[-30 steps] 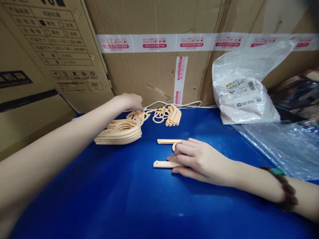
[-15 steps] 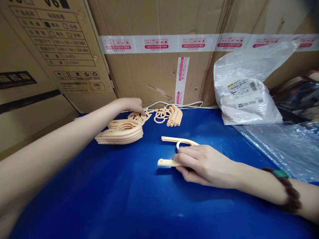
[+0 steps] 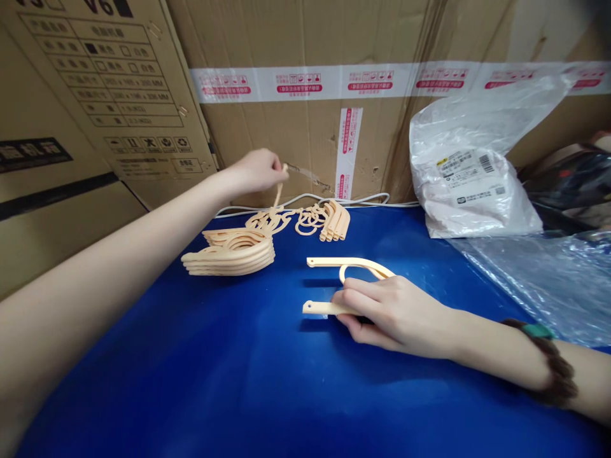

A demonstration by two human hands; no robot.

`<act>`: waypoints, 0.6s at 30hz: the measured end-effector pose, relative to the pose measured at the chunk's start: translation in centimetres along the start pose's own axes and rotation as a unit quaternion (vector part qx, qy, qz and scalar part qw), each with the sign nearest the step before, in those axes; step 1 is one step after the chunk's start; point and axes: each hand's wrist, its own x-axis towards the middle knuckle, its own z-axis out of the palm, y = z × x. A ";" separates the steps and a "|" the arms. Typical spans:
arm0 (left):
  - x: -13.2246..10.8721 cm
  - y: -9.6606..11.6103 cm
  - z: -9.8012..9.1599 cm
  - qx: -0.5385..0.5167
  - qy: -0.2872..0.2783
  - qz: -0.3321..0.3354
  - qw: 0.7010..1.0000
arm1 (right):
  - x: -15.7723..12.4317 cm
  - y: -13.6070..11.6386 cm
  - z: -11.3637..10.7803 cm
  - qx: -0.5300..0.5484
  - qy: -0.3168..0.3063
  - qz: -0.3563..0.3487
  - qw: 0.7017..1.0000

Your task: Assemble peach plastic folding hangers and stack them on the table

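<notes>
Pinched in my left hand is a small curved cream plastic piece, raised over a loose pile of hooked cream pieces. My right hand is closed on cream plastic hanger parts, whose two straight ends with small holes point left just above the blue surface. Left of centre lies a stack of curved cream parts. Farther back, cream rings lie beside a bundle of cream arms.
A blue surface lies under everything. Cardboard boxes stand behind and at the left. White cables run along the back edge. At the right are a white plastic bag and clear plastic film.
My left hand has risen from the loose pile with a small curved piece in its fingers. The parts in my right hand have tilted slightly and their ends have risen a little.
</notes>
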 end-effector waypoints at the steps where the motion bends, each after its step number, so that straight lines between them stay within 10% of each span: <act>1: -0.6 0.4 -0.8 -0.004 0.092 0.011 0.996 | 0.0 0.0 0.0 0.003 -0.002 0.002 1.000; 7: -6.7 3.6 -4.2 0.003 0.279 0.117 0.953 | -0.2 0.1 0.2 0.026 -0.020 0.027 0.999; 18: -18.2 7.0 2.5 -0.101 -0.030 0.193 0.976 | -0.1 0.2 0.4 0.025 -0.035 0.067 0.997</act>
